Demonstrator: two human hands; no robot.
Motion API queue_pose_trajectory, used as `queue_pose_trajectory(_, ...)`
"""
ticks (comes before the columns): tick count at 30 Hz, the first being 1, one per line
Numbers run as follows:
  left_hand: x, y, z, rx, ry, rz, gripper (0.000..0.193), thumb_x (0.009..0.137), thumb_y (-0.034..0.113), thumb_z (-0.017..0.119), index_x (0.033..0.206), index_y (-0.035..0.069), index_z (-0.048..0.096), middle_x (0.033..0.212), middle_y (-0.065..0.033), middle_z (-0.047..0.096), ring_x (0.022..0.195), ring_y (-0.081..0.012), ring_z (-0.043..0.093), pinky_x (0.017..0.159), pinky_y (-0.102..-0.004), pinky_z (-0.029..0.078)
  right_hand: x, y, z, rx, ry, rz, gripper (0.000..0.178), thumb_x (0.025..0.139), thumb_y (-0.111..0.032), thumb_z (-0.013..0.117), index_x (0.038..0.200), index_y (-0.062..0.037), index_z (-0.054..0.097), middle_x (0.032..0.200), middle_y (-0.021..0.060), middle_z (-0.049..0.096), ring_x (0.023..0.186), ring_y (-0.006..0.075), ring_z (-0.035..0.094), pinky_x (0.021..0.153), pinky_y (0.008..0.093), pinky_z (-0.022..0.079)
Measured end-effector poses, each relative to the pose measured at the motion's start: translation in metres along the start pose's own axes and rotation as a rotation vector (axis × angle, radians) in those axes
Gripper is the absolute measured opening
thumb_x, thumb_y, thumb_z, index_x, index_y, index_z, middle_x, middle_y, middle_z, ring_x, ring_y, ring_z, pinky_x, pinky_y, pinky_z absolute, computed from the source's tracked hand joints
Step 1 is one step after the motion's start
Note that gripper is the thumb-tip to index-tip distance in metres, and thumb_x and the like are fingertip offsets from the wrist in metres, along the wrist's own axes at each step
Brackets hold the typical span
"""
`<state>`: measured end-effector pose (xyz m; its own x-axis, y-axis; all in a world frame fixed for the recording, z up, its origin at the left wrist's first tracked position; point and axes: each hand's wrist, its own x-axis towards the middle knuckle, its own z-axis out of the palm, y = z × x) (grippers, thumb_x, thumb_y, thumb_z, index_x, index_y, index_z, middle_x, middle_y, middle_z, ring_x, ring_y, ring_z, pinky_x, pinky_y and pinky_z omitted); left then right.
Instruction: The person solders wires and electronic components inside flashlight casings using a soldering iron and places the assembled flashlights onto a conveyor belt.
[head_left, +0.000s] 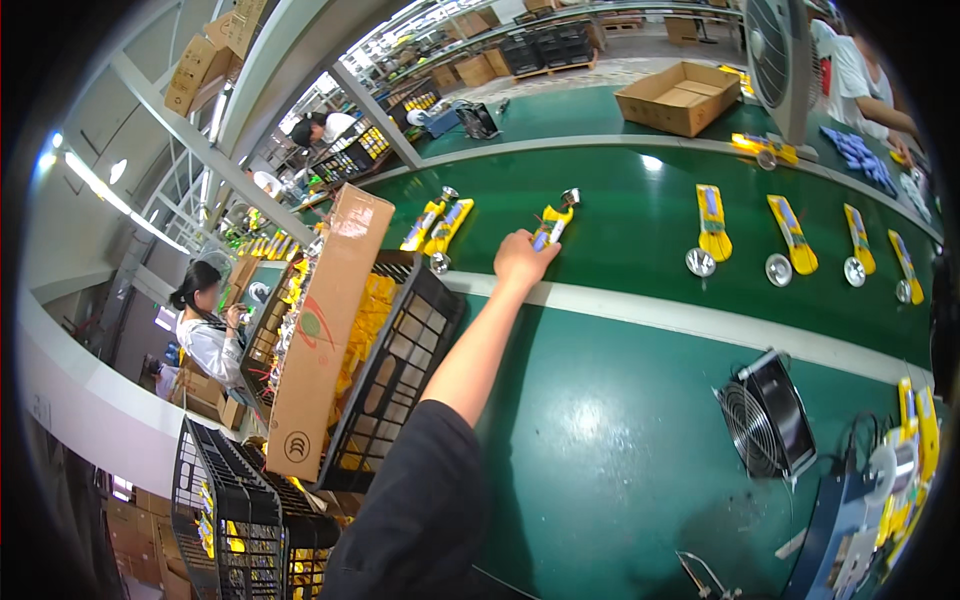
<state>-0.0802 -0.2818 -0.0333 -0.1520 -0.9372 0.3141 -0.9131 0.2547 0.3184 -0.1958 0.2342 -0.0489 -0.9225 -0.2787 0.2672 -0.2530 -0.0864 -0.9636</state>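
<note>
My left hand [525, 260] reaches across to the green conveyor belt [630, 215], fingers closed around the near end of a yellow flashlight housing [555, 222]. A purple cell shows inside it, and a shiny silver reflector [571, 197] sits at its far end. Just left on the belt lie two similar yellow housings [447, 226] with reflectors. To the right, several more, such as this yellow housing [711, 222] with its round reflector [700, 262], lie spaced out along the belt. My right hand is out of view.
Black crates [400, 360] with yellow parts stand at left, a cardboard box [330, 330] upright against them. A small black fan [768, 418] stands on the green bench [600, 420]. Beyond the belt are an open carton [682, 98], a large fan [775, 60] and a co-worker [855, 80].
</note>
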Motion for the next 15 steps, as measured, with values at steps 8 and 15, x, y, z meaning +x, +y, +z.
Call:
queue_pose_trajectory(8, 0.087, -0.048, -0.011, -0.228, 0.287, -0.268, 0.065, 0.066, 0.05, 0.055, 0.1, -0.005, 0.049, 0.097, -0.0207, 0.054, 0.092, -0.03, 0.052, 0.076, -0.0393, 0.041, 0.015, 0.015, 0.007, -0.559, -0.08, -0.415, 0.019, 0.079, -0.016, 0.049, 0.083, 0.0008, 0.041, 0.071, 0.011, 0.042, 0.054, 0.0186, 0.041, 0.047, 0.0313, 0.037)
queue_pose_trajectory(15, 0.126, -0.125, -0.017, 0.404, 0.066, -0.587, 0.052, 0.067, 0.03, 0.058, 0.11, 0.003, 0.045, 0.114, -0.0128, 0.047, 0.108, -0.0306, 0.042, 0.08, -0.05, 0.037, 0.02, 0.033, 0.012, -0.652, 0.019, -0.387, 0.02, 0.082, -0.017, 0.04, 0.076, 0.0013, 0.034, 0.072, 0.0094, 0.036, 0.056, 0.017, 0.038, 0.048, 0.0299, 0.035)
